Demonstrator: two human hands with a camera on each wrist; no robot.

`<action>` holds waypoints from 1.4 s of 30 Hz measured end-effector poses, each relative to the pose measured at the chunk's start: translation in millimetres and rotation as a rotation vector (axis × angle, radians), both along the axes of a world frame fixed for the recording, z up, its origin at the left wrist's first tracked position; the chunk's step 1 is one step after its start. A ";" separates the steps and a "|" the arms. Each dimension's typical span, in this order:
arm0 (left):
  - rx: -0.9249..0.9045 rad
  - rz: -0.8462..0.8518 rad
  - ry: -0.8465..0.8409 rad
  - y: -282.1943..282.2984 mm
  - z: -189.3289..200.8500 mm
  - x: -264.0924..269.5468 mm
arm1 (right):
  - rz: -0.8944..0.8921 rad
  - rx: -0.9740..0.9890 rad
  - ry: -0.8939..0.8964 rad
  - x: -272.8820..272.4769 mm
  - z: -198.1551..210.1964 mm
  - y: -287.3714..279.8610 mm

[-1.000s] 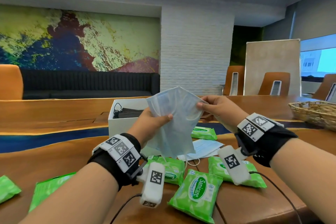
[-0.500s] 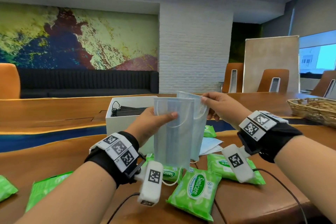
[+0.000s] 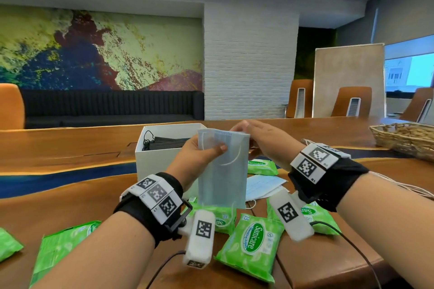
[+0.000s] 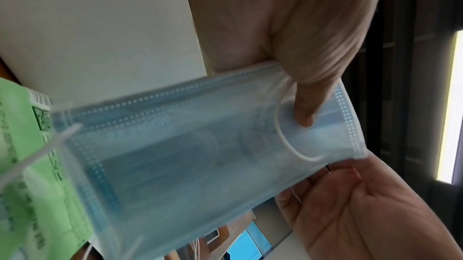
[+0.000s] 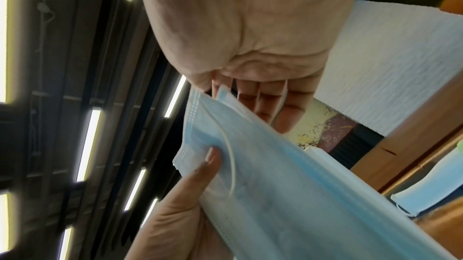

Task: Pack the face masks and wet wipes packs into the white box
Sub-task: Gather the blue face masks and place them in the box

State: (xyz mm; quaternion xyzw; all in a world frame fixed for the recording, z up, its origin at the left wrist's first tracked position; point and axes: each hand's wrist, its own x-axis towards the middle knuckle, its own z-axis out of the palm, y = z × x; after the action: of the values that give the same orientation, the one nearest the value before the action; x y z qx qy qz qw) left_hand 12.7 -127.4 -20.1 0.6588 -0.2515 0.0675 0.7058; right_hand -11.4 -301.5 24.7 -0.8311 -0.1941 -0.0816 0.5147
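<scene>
Two hands hold the blue masks (image 3: 222,171) upright just before the box (image 3: 155,159): left hand (image 3: 199,157) pinches the top edge, right hand (image 3: 256,138) grips the far corner. Judged best: square the edges, tuck loose ear loops in, then lay them flat on the black masks (image 3: 164,143); wipes (image 3: 252,239) wait on the bench (image 3: 70,195)

table: my wooden table (image 3: 70,148), blue strip across it
box: white box (image 3: 150,162) on it, ahead of me
wipes: green wet wipes packs (image 3: 252,243) scattered nearest me
masks: loose face masks (image 3: 263,185) flat beside box
basket: wicker basket (image 3: 406,136) far right
</scene>
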 end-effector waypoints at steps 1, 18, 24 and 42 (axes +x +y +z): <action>-0.015 0.027 -0.009 0.6 0.1 1.7 | 0.030 0.079 0.050 -0.1 -0.3 1.0; 0.050 -0.133 0.115 2.9 -7.7 1.7 | 0.126 0.393 0.059 4.6 -10.5 -1.5; -0.086 0.030 0.141 15.9 -12.0 19.4 | -0.077 -0.096 0.177 21.7 -20.1 -19.0; -0.453 -0.025 0.240 53.1 -40.7 47.5 | -0.039 -1.597 0.389 122.7 -53.2 19.4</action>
State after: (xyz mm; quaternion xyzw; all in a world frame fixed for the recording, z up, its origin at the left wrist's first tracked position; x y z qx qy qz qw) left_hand 60.1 -74.3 -60.8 0.4840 -0.1527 0.0348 0.8609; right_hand 111.3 -282.0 -28.5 -0.9495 -0.0864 0.2176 -0.2089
